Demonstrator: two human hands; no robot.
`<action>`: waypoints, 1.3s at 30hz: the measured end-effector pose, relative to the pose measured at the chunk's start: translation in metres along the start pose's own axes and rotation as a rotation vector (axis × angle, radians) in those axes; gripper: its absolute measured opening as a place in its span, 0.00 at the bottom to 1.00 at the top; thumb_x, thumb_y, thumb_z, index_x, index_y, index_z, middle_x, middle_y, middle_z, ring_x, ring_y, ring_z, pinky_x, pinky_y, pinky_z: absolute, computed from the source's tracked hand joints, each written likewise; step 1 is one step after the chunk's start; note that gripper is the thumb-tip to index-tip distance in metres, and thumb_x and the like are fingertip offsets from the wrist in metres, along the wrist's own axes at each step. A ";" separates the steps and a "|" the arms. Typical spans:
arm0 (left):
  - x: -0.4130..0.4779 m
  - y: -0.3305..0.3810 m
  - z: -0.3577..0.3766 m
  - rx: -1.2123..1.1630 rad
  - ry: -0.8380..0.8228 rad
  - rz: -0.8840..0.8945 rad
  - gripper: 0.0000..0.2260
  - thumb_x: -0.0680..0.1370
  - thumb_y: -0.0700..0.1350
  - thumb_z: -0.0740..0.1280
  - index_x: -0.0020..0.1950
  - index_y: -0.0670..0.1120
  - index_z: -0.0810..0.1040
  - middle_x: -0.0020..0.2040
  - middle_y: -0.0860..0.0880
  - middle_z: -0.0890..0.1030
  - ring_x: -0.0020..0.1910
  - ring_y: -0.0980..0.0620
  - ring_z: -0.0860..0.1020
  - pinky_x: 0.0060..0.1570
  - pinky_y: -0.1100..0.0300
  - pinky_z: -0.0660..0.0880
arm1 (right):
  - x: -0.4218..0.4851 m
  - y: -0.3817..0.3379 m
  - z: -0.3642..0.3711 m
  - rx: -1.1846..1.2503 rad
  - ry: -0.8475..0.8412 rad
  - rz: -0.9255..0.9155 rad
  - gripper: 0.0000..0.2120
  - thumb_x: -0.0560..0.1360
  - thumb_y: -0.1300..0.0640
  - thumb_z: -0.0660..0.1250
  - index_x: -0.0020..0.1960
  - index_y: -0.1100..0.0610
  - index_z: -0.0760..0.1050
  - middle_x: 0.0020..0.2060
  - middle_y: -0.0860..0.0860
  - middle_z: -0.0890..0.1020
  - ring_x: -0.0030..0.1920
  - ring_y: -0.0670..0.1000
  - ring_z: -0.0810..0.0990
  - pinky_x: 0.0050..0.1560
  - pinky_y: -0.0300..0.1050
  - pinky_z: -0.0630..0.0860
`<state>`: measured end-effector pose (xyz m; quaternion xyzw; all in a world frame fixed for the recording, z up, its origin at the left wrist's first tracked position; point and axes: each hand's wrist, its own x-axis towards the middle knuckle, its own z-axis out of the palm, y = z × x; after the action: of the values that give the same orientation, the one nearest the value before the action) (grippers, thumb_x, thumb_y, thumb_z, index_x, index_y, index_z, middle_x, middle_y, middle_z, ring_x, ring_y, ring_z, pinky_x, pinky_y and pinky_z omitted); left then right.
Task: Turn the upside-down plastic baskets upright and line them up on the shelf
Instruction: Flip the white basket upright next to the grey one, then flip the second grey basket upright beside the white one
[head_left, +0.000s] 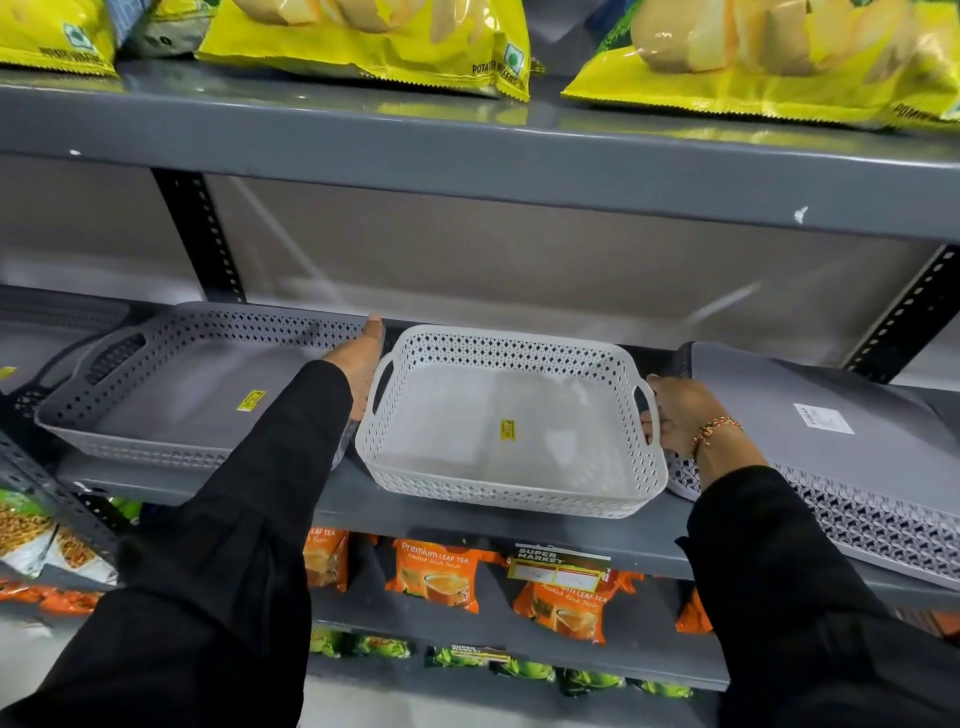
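Observation:
A white perforated plastic basket (511, 423) stands upright in the middle of the grey metal shelf (467, 512). My right hand (675, 415) grips its right handle. My left hand (358, 364) lies flat against its left handle side, fingers straight, between it and a grey basket (171, 384) that stands upright on the left. On the right a grey basket (810, 447) lies upside down, its flat bottom with a white label facing up, tilted toward the shelf's front edge.
Yellow potato wafer bags (363, 36) fill the shelf above. Orange tea packets (441, 574) and green packets (519, 667) sit on the shelves below. Black perforated uprights (202, 234) stand at the shelf's back left and right.

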<state>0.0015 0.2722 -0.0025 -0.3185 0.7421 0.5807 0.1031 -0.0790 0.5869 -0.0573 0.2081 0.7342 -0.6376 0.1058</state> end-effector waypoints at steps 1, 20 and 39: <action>0.000 -0.002 -0.001 -0.009 0.008 0.019 0.33 0.78 0.65 0.46 0.58 0.38 0.72 0.25 0.41 0.82 0.37 0.39 0.79 0.39 0.60 0.76 | 0.000 0.000 0.000 -0.003 0.000 -0.007 0.11 0.76 0.58 0.60 0.35 0.58 0.69 0.27 0.53 0.69 0.21 0.51 0.67 0.25 0.40 0.67; -0.026 0.060 0.196 -0.299 -0.238 0.419 0.20 0.81 0.51 0.57 0.50 0.36 0.78 0.42 0.41 0.81 0.33 0.53 0.81 0.33 0.66 0.78 | 0.004 -0.006 -0.091 -0.017 0.357 -0.292 0.10 0.67 0.49 0.61 0.31 0.53 0.70 0.39 0.59 0.79 0.46 0.63 0.79 0.54 0.54 0.77; 0.008 0.103 0.348 0.067 -0.354 0.174 0.29 0.81 0.59 0.48 0.75 0.42 0.61 0.75 0.41 0.66 0.73 0.42 0.66 0.71 0.50 0.65 | 0.065 0.011 -0.248 -0.554 0.509 0.286 0.41 0.69 0.34 0.55 0.75 0.55 0.58 0.75 0.56 0.62 0.72 0.62 0.63 0.71 0.61 0.59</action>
<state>-0.1409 0.6046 -0.0308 -0.1423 0.7561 0.6092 0.1921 -0.1047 0.8419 -0.0538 0.4228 0.8447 -0.3226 0.0605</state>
